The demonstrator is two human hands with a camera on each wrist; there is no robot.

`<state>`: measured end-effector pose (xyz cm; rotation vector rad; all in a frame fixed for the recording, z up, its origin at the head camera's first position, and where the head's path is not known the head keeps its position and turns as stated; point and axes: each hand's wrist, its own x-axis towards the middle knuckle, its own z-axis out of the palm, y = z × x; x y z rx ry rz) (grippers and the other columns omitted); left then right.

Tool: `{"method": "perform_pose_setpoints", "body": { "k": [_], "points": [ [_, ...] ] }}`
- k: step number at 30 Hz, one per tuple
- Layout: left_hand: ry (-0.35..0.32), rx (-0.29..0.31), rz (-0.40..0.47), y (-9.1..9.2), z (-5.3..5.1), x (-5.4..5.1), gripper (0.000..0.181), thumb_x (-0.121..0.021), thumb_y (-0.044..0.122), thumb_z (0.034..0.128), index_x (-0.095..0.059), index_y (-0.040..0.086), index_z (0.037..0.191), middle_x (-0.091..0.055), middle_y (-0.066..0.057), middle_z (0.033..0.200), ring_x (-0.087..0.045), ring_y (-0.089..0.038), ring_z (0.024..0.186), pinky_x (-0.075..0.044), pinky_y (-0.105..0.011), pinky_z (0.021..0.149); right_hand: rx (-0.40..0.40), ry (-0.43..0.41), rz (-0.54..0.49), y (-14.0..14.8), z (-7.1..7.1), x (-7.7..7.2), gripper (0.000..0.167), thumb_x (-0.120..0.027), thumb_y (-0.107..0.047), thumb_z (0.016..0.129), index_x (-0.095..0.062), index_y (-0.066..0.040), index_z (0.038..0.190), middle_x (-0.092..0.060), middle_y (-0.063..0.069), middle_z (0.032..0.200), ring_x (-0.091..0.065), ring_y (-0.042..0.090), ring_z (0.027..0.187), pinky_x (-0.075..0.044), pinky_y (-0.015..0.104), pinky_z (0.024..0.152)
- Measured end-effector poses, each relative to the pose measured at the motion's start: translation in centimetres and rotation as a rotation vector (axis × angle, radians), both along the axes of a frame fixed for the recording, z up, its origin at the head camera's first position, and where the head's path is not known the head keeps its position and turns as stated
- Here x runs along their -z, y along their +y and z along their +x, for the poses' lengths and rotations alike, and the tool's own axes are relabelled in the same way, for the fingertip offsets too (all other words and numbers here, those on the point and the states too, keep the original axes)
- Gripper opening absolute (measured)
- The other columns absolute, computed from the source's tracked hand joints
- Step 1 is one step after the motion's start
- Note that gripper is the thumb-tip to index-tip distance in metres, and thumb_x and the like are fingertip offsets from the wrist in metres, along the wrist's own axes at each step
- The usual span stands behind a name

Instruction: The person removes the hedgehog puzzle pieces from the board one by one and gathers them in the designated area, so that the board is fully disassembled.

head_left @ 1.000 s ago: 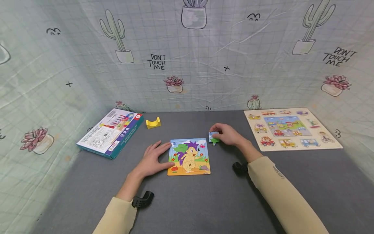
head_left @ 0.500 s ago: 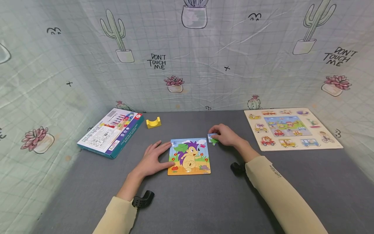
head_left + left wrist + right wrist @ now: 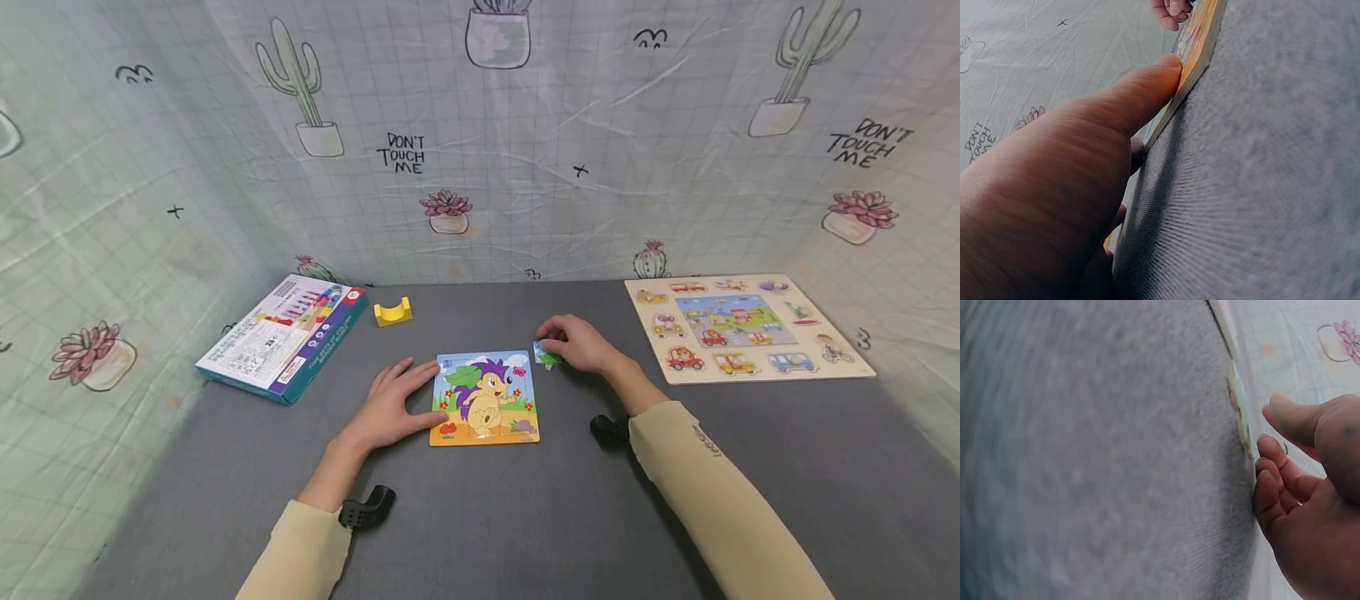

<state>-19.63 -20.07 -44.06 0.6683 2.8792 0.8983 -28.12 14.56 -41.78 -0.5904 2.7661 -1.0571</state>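
A square hedgehog puzzle (image 3: 487, 400) lies flat on the grey table. At its left side rests my left hand (image 3: 390, 410), fingers spread near the upper left corner; in the left wrist view the thumb of this hand (image 3: 1079, 169) lies on the puzzle's orange border (image 3: 1200, 53). Just off the puzzle's upper right corner is a small blue and green piece (image 3: 547, 358), partly covered by my right hand (image 3: 581, 343). The right wrist view has the right hand (image 3: 1316, 469) with thumb and bent fingers apart, beside the flat piece (image 3: 1242, 419).
A teal and white box (image 3: 281, 337) lies at the back left, beside a yellow arched block (image 3: 393, 313). A wooden vehicle puzzle board (image 3: 750, 361) lies at the back right. A printed cloth (image 3: 525, 133) hangs behind the table (image 3: 487, 517).
My right hand and the small piece have shifted slightly left, closer to the hedgehog puzzle. My left hand has stayed in place on the puzzle.
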Motion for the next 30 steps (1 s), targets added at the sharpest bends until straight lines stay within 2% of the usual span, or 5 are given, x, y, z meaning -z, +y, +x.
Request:
{"method": "perform_pose_setpoints", "body": {
  "k": [6,14,20,30],
  "points": [
    [0.011,-0.004,-0.001,-0.1,-0.2,-0.2,0.082,-0.076,0.05,0.0856,-0.047,0.013,0.153,-0.042,-0.007,0.157,-0.02,-0.039,0.149,-0.008,-0.064,0.116,0.022,0.019,-0.054,-0.1,0.1,-0.6,0.024,-0.06,-0.011,0.102,-0.065,0.003,0.121,-0.061,0.017,0.11,-0.056,0.03,0.097,-0.047,0.047,0.088],
    [-0.02,-0.013,-0.003,-0.2,-0.3,-0.5,0.083,-0.077,0.05,0.0852,-0.045,0.015,0.154,-0.04,-0.006,0.158,-0.017,-0.037,0.15,-0.005,-0.062,0.117,0.062,0.043,-0.138,-1.1,0.9,-2.1,0.032,-0.062,-0.017,0.102,-0.063,0.002,0.128,-0.059,0.018,0.12,-0.057,0.032,0.107,-0.048,0.048,0.093],
    [-0.016,-0.008,0.001,-0.2,-0.2,-0.3,0.083,-0.076,0.051,0.0853,-0.045,0.015,0.154,-0.04,-0.005,0.158,-0.018,-0.037,0.15,-0.006,-0.062,0.117,0.038,0.044,-0.174,-2.7,1.9,-2.8,0.037,-0.065,-0.017,0.101,-0.061,0.002,0.132,-0.057,0.018,0.126,-0.057,0.032,0.111,-0.048,0.048,0.095],
    [-0.023,-0.009,-0.008,0.0,-0.2,0.1,0.084,-0.075,0.054,0.0852,-0.046,0.016,0.154,-0.041,-0.005,0.158,-0.018,-0.037,0.15,-0.006,-0.063,0.117,-0.039,0.017,-0.163,-5.8,2.8,-2.2,0.044,-0.067,-0.02,0.099,-0.059,0.0,0.137,-0.057,0.017,0.13,-0.057,0.03,0.112,-0.049,0.045,0.096]
  ]
}}
